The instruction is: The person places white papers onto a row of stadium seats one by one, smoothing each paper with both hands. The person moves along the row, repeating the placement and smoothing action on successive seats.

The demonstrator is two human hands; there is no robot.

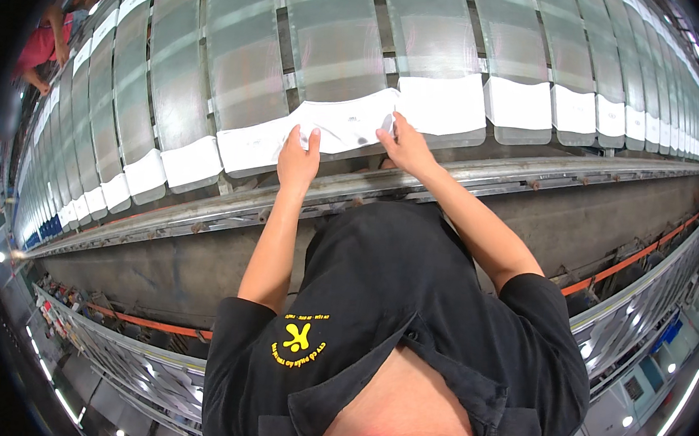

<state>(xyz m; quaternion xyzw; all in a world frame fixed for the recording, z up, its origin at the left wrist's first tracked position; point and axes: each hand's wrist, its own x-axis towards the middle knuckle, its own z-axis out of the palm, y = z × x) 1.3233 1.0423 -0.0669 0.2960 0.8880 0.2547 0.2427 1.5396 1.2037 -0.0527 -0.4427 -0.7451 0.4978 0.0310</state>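
Note:
In front of me a white fabric piece [348,123] with a small dark print lies over the near end of a long, greyish flat board [334,35]. It is rumpled on its left side, and its upper edge is wavy. My left hand [298,162] grips its lower left edge, with index finger and thumb showing. At its right edge my right hand [409,148] has hold of it, thumb over the fabric and index finger along the side. The remaining fingers are mostly hidden. Flat white pieces lie on the neighbouring boards, to the left [253,144] and right [441,105].
Many similar boards stretch left and right, most with white pieces at their near ends. Between them and me runs a metal rail [482,172]. Another person in red [41,47] is at the far left. Behind me are an orange bar [605,272] and metal racks [644,291].

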